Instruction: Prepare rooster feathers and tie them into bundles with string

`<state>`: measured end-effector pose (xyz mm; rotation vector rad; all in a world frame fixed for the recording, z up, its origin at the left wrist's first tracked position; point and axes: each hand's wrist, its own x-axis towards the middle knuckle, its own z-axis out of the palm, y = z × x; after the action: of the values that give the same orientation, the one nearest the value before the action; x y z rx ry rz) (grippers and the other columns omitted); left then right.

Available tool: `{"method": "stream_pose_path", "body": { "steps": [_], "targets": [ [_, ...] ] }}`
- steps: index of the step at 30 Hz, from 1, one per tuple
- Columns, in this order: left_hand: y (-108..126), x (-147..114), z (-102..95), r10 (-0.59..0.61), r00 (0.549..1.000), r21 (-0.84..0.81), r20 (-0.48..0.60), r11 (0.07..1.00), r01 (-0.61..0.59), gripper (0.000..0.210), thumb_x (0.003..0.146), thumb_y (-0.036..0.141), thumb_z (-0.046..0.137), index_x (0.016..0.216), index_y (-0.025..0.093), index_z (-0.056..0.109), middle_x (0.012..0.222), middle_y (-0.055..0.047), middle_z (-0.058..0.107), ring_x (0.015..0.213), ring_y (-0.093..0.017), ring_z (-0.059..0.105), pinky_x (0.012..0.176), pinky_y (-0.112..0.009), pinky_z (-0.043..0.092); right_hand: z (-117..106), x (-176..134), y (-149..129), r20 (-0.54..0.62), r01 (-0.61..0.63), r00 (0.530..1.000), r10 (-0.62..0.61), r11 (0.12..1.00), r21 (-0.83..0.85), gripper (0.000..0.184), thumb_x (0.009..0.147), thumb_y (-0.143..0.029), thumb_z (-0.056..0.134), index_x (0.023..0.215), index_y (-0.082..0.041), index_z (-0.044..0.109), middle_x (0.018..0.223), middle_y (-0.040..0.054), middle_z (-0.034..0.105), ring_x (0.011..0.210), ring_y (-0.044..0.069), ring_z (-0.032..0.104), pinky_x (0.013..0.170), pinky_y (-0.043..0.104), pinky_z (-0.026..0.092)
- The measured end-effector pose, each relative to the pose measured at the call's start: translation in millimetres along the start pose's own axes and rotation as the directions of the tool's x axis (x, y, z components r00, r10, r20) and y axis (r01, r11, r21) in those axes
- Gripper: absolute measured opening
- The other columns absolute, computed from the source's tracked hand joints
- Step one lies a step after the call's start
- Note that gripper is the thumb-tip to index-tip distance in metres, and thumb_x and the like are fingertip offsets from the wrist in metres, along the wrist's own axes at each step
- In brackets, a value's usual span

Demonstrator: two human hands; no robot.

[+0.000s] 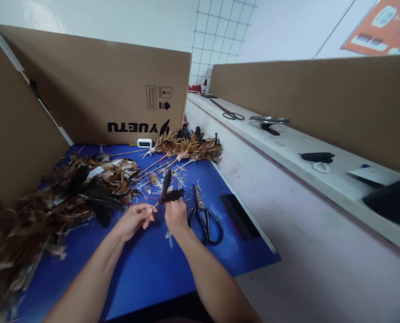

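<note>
Between my fingers, my left hand [137, 220] pinches the thin stem of a small bunch of black feathers [168, 190], with a bit of red thread by the stem. My right hand [176, 216] is closed just to the right, right below the dark feather tips; its fingers are turned away, so what they grip is hidden. Black-handled scissors [204, 220] lie on the blue tabletop [142, 273], their blades spread a little and pointing away. Loose brown and black feathers [88, 188] are heaped to the left of my left hand.
Several feather dusters [189, 150] on sticks lie at the back. A small white digital device [144, 143] stands by the cardboard wall [95, 89]. A phone [239, 216] lies near the right edge. The white ledge [253, 130] holds more scissors [231, 115] and a black-handled item [317, 157].
</note>
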<state>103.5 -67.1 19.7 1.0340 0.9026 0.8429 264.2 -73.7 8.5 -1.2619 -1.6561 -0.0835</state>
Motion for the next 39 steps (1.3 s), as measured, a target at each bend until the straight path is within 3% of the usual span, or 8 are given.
{"method": "stream_pose_path", "body": {
  "steps": [5, 8, 12, 17, 23, 30, 35, 39],
  "targets": [
    [5, 0, -6.4, 0.104, 0.989, 0.172, -0.107, 0.981, -0.085, 0.033, 0.068, 0.042, 0.076, 0.076, 0.012, 0.069, 0.059, -0.002, 0.062, 0.042, -0.008, 0.048, 0.045, -0.022, 0.038, -6, 5, -1, 0.128, -0.077, 0.989, 0.072, 0.996, 0.035, 0.025, 0.090, -0.014, 0.039, 0.094, -0.017, 0.064, 0.091, 0.0107, 0.066, 0.080, 0.020, 0.063, 0.074, 0.031, 0.051],
    [9, -1, -14.3, 0.138, 0.989, 0.286, -0.052, 0.951, -0.118, 0.031, 0.071, 0.043, 0.073, 0.073, 0.013, 0.069, 0.059, -0.002, 0.062, 0.043, -0.009, 0.048, 0.046, -0.022, 0.039, -15, 12, 2, 0.258, -0.155, 0.961, 0.097, 0.963, 0.218, 0.022, 0.087, -0.013, 0.045, 0.090, -0.019, 0.066, 0.093, 0.0083, 0.067, 0.081, 0.018, 0.065, 0.076, 0.029, 0.051],
    [12, -3, -23.9, 0.103, 0.992, 0.475, 0.069, 0.871, -0.123, 0.030, 0.075, 0.043, 0.068, 0.071, 0.013, 0.070, 0.061, -0.004, 0.063, 0.045, -0.010, 0.050, 0.045, -0.022, 0.040, -24, 20, 12, 0.394, -0.325, 0.911, 0.124, 0.803, 0.499, 0.012, 0.079, -0.019, 0.059, 0.084, -0.018, 0.070, 0.084, 0.0045, 0.070, 0.075, 0.017, 0.066, 0.071, 0.029, 0.053],
    [15, -6, -28.4, 0.151, 0.989, 0.597, 0.013, 0.792, -0.128, 0.025, 0.074, 0.040, 0.067, 0.070, 0.016, 0.071, 0.056, -0.003, 0.063, 0.043, -0.011, 0.050, 0.043, -0.021, 0.039, -29, 24, 21, 0.515, -0.536, 0.829, 0.218, 0.571, 0.622, 0.017, 0.073, -0.023, 0.062, 0.085, -0.016, 0.071, 0.072, 0.0018, 0.069, 0.065, 0.015, 0.065, 0.065, 0.028, 0.052],
    [18, -7, -32.6, 0.198, 0.968, 0.630, -0.152, 0.774, -0.060, 0.021, 0.069, 0.037, 0.069, 0.063, 0.017, 0.070, 0.048, -0.001, 0.061, 0.038, -0.011, 0.049, 0.041, -0.021, 0.036, -35, 26, 15, 0.467, -0.465, 0.860, 0.206, 0.695, 0.549, 0.013, 0.075, -0.026, 0.065, 0.083, -0.018, 0.072, 0.079, 0.0022, 0.070, 0.067, 0.013, 0.062, 0.066, 0.026, 0.049],
    [17, -5, -34.7, 0.238, 0.932, 0.512, -0.274, 0.856, -0.068, 0.026, 0.070, 0.040, 0.067, 0.063, 0.015, 0.067, 0.049, -0.002, 0.060, 0.039, -0.010, 0.049, 0.042, -0.021, 0.037, -41, 23, -2, 0.323, -0.153, 0.947, 0.003, 0.884, 0.442, 0.014, 0.087, -0.024, 0.057, 0.087, -0.021, 0.071, 0.080, 0.0019, 0.068, 0.074, 0.013, 0.061, 0.070, 0.025, 0.047],
    [20, -6, -35.8, 0.216, 0.931, 0.359, -0.294, 0.928, -0.102, 0.032, 0.069, 0.044, 0.068, 0.062, 0.013, 0.064, 0.047, -0.001, 0.055, 0.040, -0.008, 0.045, 0.043, -0.020, 0.036, -37, 17, -2, 0.320, 0.084, 0.938, -0.133, 0.983, 0.163, 0.022, 0.092, -0.024, 0.049, 0.098, -0.021, 0.070, 0.092, 0.0060, 0.069, 0.091, 0.019, 0.061, 0.084, 0.031, 0.045],
    [24, -10, -36.1, 0.179, 0.956, 0.293, -0.233, 0.950, -0.107, 0.035, 0.068, 0.046, 0.071, 0.068, 0.012, 0.066, 0.056, -0.003, 0.060, 0.041, -0.007, 0.044, 0.041, -0.020, 0.033, -31, 13, 4, 0.317, 0.100, 0.945, -0.086, 0.995, -0.029, 0.024, 0.093, -0.023, 0.047, 0.097, -0.024, 0.071, 0.094, 0.0080, 0.069, 0.089, 0.020, 0.061, 0.079, 0.031, 0.045]
  ]
}}
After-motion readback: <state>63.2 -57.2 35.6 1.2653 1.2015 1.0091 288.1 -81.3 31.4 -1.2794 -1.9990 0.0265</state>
